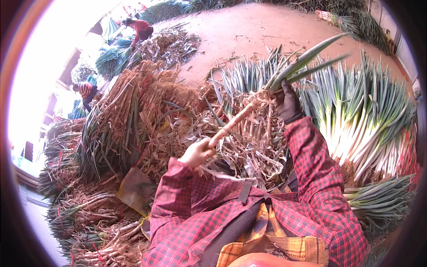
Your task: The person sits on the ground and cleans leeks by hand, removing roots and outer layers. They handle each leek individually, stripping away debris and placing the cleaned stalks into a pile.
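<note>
A long green onion with brown, dry outer skin slants across the space in front of me. My bare left hand grips its lower end. Up by its green leaves, my right hand in a dark glove holds the stalk where loose skin hangs. The leaf tips point to the upper right. Below the stalk lies a heap of peeled dry skins. Cleaned green onions with white stems lie fanned out right of my right hand.
Unpeeled onion bundles with roots and soil are piled at left, more at lower left. A tied bundle lies at right. Two people, one in a red top, bend over onions beyond. Bare floor stretches behind the piles.
</note>
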A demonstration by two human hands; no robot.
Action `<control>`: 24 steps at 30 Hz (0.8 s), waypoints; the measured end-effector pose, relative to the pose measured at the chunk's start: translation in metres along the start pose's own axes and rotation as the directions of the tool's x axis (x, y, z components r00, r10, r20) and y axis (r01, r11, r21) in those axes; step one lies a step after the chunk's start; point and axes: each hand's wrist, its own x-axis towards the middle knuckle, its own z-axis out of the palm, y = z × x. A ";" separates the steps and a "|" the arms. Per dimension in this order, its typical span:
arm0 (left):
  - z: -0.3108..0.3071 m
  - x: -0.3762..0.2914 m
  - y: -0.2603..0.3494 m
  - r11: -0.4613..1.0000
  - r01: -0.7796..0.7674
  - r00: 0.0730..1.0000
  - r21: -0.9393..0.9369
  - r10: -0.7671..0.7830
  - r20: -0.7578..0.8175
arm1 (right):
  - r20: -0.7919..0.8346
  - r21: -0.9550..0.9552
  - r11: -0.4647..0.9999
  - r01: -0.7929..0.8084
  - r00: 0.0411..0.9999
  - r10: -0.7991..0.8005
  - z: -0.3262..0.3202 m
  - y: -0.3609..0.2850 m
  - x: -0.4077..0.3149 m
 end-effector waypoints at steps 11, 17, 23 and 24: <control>0.079 0.070 0.107 0.686 -0.665 0.746 -0.293 0.603 -0.281 | 0.097 -0.468 0.843 0.265 0.964 -0.249 0.068 -0.027 -0.162; 0.086 0.037 0.102 0.656 -0.579 0.814 -0.484 0.490 -0.310 | 0.179 -0.605 0.722 0.336 0.941 -0.287 0.062 -0.033 -0.187; 0.060 0.047 0.044 0.625 -0.564 0.422 0.539 0.780 -0.462 | 0.123 -0.605 0.708 0.364 0.921 -0.369 0.050 -0.033 -0.192; 0.048 0.045 0.021 0.731 -0.580 0.525 0.359 0.673 -0.521 | 0.108 -0.579 0.717 0.389 0.908 -0.406 0.046 -0.042 -0.188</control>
